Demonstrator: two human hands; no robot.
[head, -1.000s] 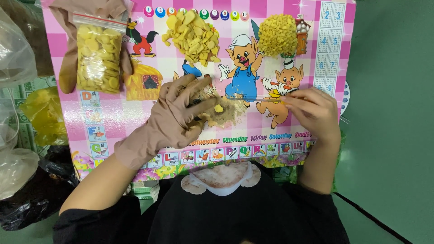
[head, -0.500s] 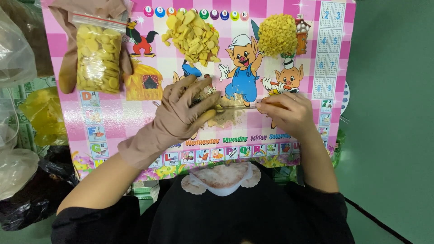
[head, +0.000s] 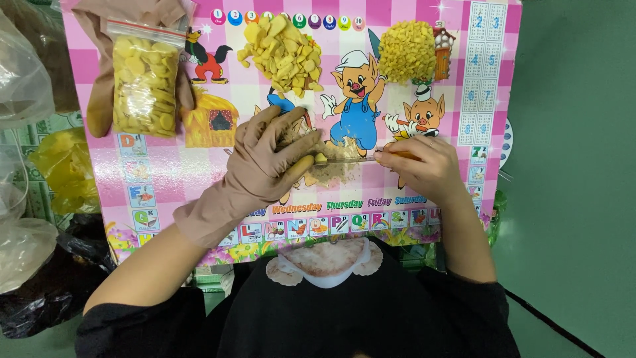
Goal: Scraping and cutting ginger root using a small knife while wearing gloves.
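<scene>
Fingers of the gloved left hand point(head: 265, 166) pinch a yellow piece point(head: 306, 162) at the worktop's point(head: 199, 172) centre. Bare right hand point(head: 427, 169) at 3 o'clock is closed round a thin knife point(head: 348, 160), blade touching the piece.

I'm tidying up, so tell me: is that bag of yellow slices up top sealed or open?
Sealed, it seems: the bag lies flat on the pink mat, its zip strip pressed closed, slices all inside.

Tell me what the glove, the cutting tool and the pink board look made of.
Glove on the left hand: thin tan rubber or latex, matte and wrinkled at the cuff. Cutting tool in the bare right hand: probably metal, narrow, flat and pale grey. Pink board: glossy printed plastic or laminated card, smooth with cartoon pictures.
</scene>
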